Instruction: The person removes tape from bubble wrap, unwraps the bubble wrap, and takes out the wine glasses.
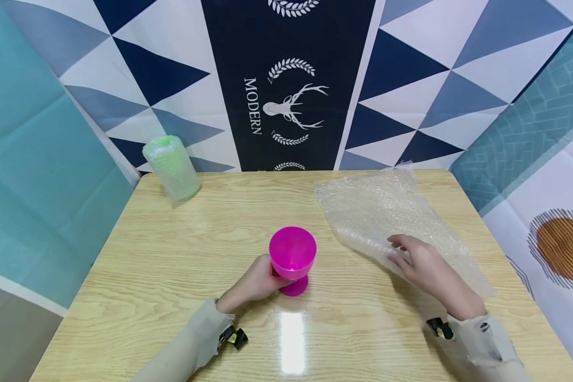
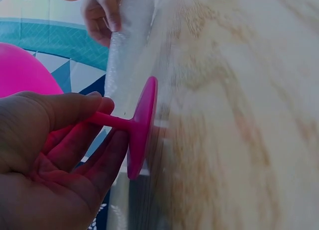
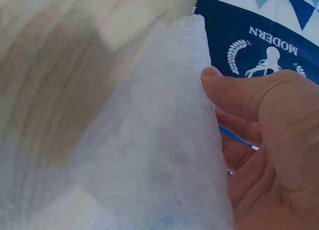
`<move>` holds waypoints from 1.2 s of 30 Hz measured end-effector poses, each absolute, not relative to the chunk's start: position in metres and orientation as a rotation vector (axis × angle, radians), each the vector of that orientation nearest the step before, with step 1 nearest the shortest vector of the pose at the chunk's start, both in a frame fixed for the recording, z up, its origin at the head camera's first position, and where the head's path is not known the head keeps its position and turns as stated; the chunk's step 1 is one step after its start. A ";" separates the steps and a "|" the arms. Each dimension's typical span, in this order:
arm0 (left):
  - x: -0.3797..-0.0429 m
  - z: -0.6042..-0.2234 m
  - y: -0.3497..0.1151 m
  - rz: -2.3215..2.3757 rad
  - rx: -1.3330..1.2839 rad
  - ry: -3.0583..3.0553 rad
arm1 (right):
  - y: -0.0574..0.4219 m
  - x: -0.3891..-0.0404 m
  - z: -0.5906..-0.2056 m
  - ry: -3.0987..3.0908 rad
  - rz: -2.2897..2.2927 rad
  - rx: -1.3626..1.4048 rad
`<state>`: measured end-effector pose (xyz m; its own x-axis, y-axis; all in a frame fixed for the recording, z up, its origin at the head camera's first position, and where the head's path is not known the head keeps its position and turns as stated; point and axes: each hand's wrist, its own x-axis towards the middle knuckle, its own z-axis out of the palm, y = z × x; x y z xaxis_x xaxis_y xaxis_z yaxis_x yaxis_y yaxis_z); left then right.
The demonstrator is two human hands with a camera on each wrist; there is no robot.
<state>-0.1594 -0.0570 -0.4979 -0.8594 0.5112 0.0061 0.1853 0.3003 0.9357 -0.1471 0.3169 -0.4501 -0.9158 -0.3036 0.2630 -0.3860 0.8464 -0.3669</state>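
Observation:
A bright pink plastic goblet [image 1: 293,251] stands near the middle of the table, its bowl facing up. My left hand [image 1: 257,280] grips it by the thin stem, thumb on one side and fingers on the other. Below those fingers, the round foot [image 2: 143,128] shows close over the wood in the left wrist view. To the right lies a sheet of clear bubble wrap [image 1: 379,204]. My right hand [image 1: 422,265] hovers at its near part, fingers loosely bent with a gap to the thumb. In the right wrist view, the thumb tip overlaps the edge of the wrap [image 3: 164,115].
At the back left of the wooden table [image 1: 210,212] stands a wrapped stack of green cups [image 1: 172,167]. A patterned cloth [image 1: 286,95] with triangles and a deer print hangs behind the table, and more cloth [image 1: 43,143] lines the left side.

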 end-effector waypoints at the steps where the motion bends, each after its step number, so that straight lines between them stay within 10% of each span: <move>1: -0.159 -0.498 -0.057 1.578 0.632 2.280 | 0.317 -0.147 -0.448 -2.817 0.628 0.540; 36: -0.157 -0.494 -0.058 1.529 0.624 2.295 | 0.327 -0.149 -0.466 -3.070 0.584 0.541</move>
<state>-0.1572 -0.0583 -0.4945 -0.8560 0.5167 -0.0181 0.1823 0.3343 0.9247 -0.1491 0.3267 -0.4656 -0.9413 -0.3358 0.0339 -0.3248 0.8739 -0.3617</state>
